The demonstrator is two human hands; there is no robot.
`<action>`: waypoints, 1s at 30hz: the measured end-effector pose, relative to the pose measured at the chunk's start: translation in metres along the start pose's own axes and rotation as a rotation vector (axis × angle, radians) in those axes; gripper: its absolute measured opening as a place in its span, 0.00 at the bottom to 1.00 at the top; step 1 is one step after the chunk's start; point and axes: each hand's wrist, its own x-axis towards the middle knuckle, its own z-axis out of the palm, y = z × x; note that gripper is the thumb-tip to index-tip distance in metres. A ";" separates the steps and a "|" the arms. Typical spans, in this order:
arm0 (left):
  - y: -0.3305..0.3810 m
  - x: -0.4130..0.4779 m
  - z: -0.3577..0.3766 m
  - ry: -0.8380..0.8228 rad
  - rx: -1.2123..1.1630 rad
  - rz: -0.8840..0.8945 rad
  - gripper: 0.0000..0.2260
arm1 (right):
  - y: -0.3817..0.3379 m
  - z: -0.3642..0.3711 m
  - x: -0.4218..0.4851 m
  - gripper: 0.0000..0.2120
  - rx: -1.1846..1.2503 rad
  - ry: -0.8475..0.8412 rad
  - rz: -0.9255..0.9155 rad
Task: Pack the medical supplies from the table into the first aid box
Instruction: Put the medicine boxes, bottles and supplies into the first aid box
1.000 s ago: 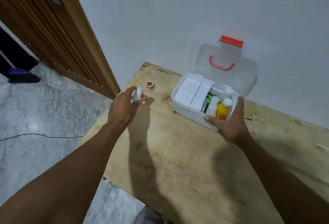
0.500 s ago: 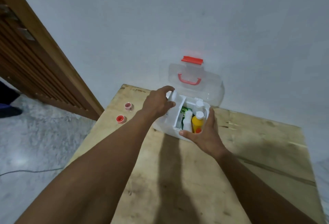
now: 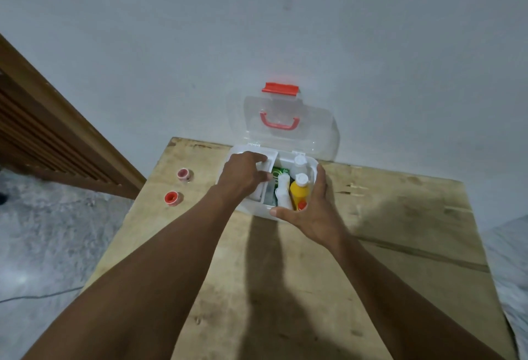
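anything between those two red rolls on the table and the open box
Nothing visible does. Bare table lies between the far roll, the near roll and the box, whose lid stands open. The left hand covers the box's left side, while the right hand grips its right corner.

Wooden table (image 3: 400, 231): first aid box (image 3: 285, 156), red roll (image 3: 171, 198), paler roll (image 3: 183, 174).

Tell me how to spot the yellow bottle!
Find the open first aid box at the wooden table's far edge. In its right half, by the right hand, stands the yellow bottle. The bottles beside it are white; it alone is yellow.
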 end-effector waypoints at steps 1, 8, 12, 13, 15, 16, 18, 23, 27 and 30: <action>-0.001 0.000 0.000 0.000 -0.003 0.002 0.24 | 0.000 0.000 0.000 0.63 0.009 0.003 -0.004; -0.010 -0.028 -0.015 0.155 0.028 0.096 0.28 | 0.001 0.006 0.004 0.64 -0.036 0.016 0.002; -0.053 -0.057 -0.028 0.376 -0.046 0.055 0.21 | 0.003 0.007 0.008 0.67 -0.091 0.011 0.004; -0.069 -0.063 -0.031 0.414 -0.056 0.026 0.20 | 0.005 0.007 0.010 0.67 -0.091 0.007 0.004; -0.101 -0.073 -0.035 0.489 -0.072 -0.022 0.18 | 0.007 0.007 0.011 0.68 -0.073 0.006 0.010; -0.116 -0.078 -0.037 0.516 -0.081 -0.037 0.18 | 0.007 0.007 0.010 0.67 -0.058 0.005 0.005; -0.144 -0.085 -0.037 0.540 -0.087 -0.073 0.20 | 0.004 0.008 0.010 0.62 -0.029 0.002 -0.034; -0.190 -0.077 -0.029 0.506 -0.122 -0.128 0.28 | 0.001 0.006 0.009 0.57 -0.025 -0.011 -0.089; -0.203 -0.057 -0.024 0.448 -0.067 -0.078 0.29 | -0.001 0.007 0.008 0.57 -0.049 -0.029 -0.069; -0.206 -0.039 -0.023 0.391 -0.048 -0.047 0.33 | -0.006 0.009 0.006 0.58 -0.046 -0.023 -0.041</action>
